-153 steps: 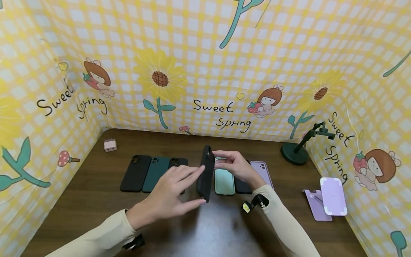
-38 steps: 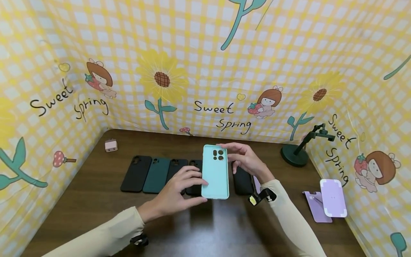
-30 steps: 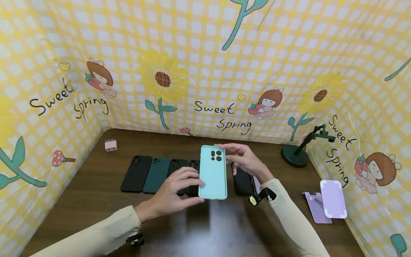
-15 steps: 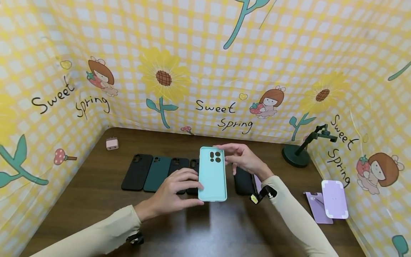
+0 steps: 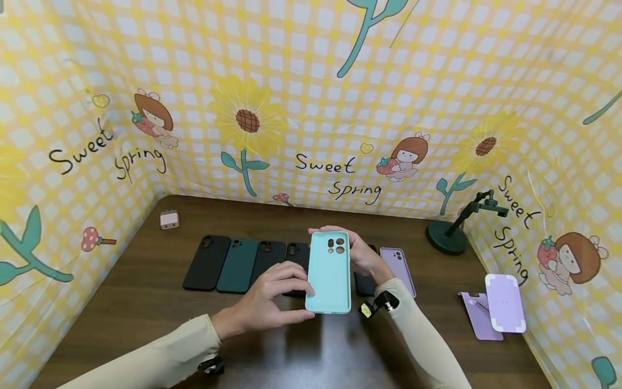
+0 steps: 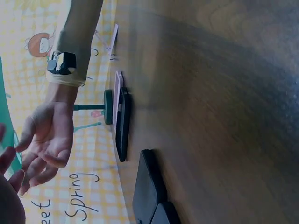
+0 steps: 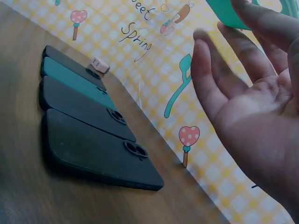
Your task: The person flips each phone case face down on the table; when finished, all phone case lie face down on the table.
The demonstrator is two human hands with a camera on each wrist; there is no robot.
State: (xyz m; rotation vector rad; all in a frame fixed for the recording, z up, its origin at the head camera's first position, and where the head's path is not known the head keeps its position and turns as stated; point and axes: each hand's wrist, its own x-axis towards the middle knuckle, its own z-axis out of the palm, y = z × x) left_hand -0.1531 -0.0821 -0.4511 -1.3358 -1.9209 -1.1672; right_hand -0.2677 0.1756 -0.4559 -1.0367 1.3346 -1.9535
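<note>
A mint-green phone case [image 5: 329,275] is held upright over the table, its inner side and camera cut-outs facing me in the head view. My left hand [image 5: 269,294] pinches its lower left corner, thumb at the bottom edge and fingers along the side. Most of my right hand [image 5: 362,254] is behind the case's upper right part, with fingertips showing at the top edge. In the right wrist view, the right hand's fingers [image 7: 261,21] overlap the case's underside. Left of the held case lies a row of dark cases: black [image 5: 206,263], teal [image 5: 238,266], dark [image 5: 267,262] and black [image 7: 98,149].
To the right lie a black case [image 5: 364,284], partly hidden, and a lilac case [image 5: 398,270]. A pink charger [image 5: 169,220] sits back left. A dark green stand [image 5: 446,237] and a lilac folding stand [image 5: 505,302] are at right. A patterned cloth [image 5: 311,108] walls the table.
Earlier a black case was held edge-on and the mint case lay on the table; the black one now lies in the row. Lately my right hand has shifted left behind the mint case, which sits slightly lower.
</note>
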